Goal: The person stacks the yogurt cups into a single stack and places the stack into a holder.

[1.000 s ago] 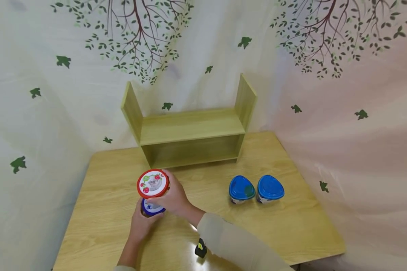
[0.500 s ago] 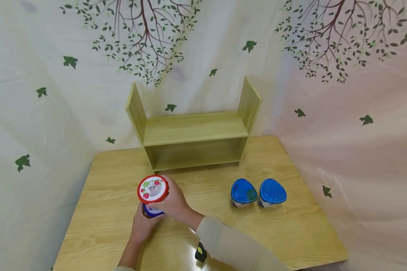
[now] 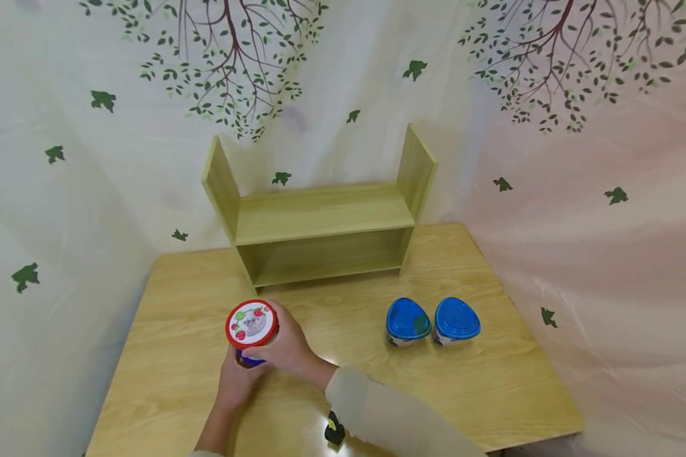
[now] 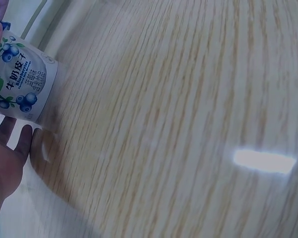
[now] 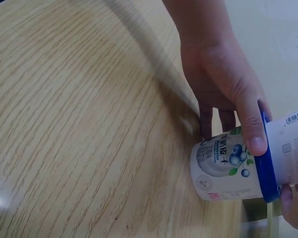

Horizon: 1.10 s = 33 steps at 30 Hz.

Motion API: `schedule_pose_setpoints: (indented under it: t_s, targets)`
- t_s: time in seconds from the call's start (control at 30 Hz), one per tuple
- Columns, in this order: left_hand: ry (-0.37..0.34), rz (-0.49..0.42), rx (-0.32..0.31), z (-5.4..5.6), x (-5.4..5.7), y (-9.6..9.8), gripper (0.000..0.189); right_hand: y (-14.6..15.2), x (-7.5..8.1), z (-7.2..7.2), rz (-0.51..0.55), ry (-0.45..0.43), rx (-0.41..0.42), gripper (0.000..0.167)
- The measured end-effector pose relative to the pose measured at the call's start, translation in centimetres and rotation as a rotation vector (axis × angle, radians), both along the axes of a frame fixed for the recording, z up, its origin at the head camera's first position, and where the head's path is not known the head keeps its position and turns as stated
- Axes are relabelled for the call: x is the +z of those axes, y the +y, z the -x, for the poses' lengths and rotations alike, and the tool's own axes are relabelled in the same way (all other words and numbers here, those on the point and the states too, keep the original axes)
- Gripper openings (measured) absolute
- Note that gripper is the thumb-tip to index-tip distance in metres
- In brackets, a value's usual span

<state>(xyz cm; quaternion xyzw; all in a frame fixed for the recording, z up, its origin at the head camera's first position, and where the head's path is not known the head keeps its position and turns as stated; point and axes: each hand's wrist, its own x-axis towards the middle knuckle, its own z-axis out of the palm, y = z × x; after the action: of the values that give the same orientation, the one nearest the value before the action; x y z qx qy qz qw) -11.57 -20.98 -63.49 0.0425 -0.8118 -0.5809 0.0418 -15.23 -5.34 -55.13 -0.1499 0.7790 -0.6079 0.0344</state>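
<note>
My left hand [image 3: 234, 384] grips a blueberry milk pudding cup [image 5: 223, 171] with a blue lid [image 5: 267, 163], upright on the table. In the right wrist view, its thumb presses near the lid's rim. Above it, my right hand [image 3: 290, 343] holds a second cup with a red lid [image 3: 251, 324] printed with red berries. The upper cup's white base [image 5: 290, 144] appears to touch the blue lid. From the head, the red-lidded cup hides most of the lower one. The left wrist view shows the lower cup's blueberry label [image 4: 22, 77].
Two cups with blue rounded-triangle lids, a left one [image 3: 408, 319] and a right one [image 3: 457, 318], stand on the table [image 3: 166, 349] to the right. A wooden shelf [image 3: 322, 212] stands behind, against a leaf-patterned cloth [image 3: 320, 82]. Near my right sleeve lies a small black object [image 3: 335, 431].
My right hand has brought the red-lidded cup down and towards me, over the blue-lidded one, which is now more hidden. The left hand keeps its grip. The two cups on the right stay put.
</note>
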Motion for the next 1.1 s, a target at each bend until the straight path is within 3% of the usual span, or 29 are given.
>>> schedule_pose_setpoints:
  t_s: [0.23,0.43,0.57,0.77,0.87,1.1]
  targets:
    - [-0.007,-0.008,0.004,-0.1,0.1,-0.2,0.098,-0.3,-0.3,-0.2,-0.001,0.026,0.005,0.105]
    - [-0.032,-0.038,0.022,-0.1,0.1,0.2,0.097,1.6,-0.6,-0.6,-0.082,-0.077,-0.001,0.117]
    - [-0.043,-0.05,0.027,-0.2,0.1,0.5,0.096,5.0,-0.8,-0.9,-0.112,-0.061,-0.015,0.117]
    - [-0.062,-0.077,0.039,0.0,0.0,0.5,0.099,11.5,-0.7,-1.2,-0.075,0.111,-0.027,0.109]
    - [-0.074,-0.085,0.043,0.0,0.0,0.4,0.099,14.5,0.0,-1.7,-0.037,0.144,-0.042,0.1]
    - [-0.068,-0.093,0.038,0.1,-0.3,0.3,0.101,20.7,1.0,-2.7,-0.127,0.174,-0.242,0.086]
